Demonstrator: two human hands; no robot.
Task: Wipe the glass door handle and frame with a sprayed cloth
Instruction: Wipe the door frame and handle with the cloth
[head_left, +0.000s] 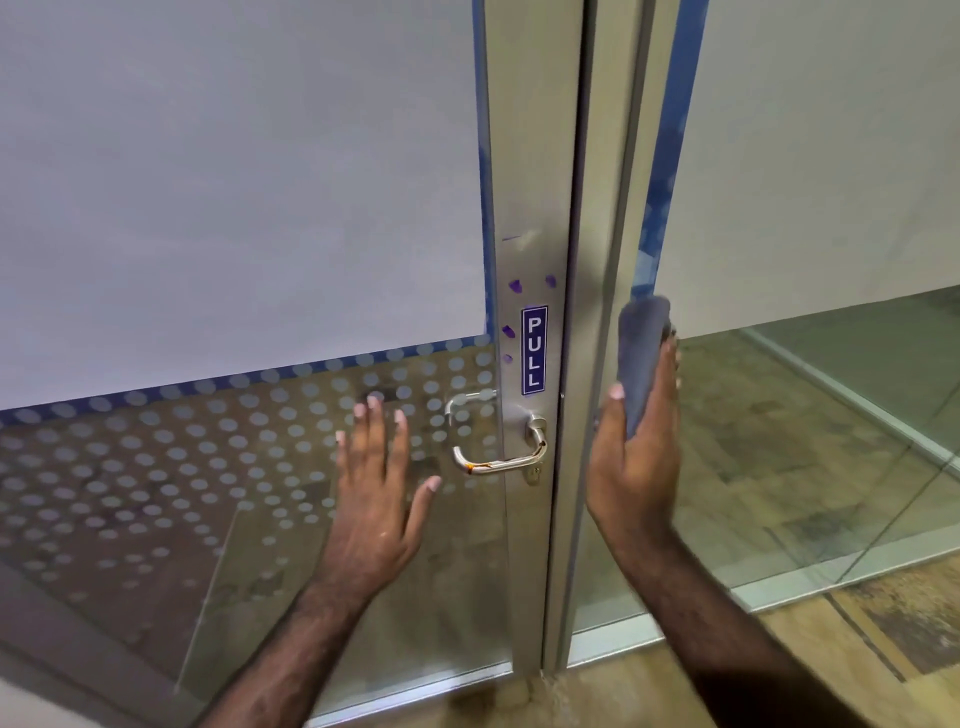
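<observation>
A silver lever door handle with orange smears sits on the aluminium door frame, below a blue PULL sticker and some purple marks. My left hand is flat on the dotted glass door just left of the handle, fingers spread, holding nothing. My right hand holds a folded grey-blue cloth pressed against the fixed frame post right of the door's edge, a little above handle height.
Frosted film covers the upper glass on both sides. A clear side glass panel stands to the right, with a second glass wall behind it. The floor is tan patterned tile.
</observation>
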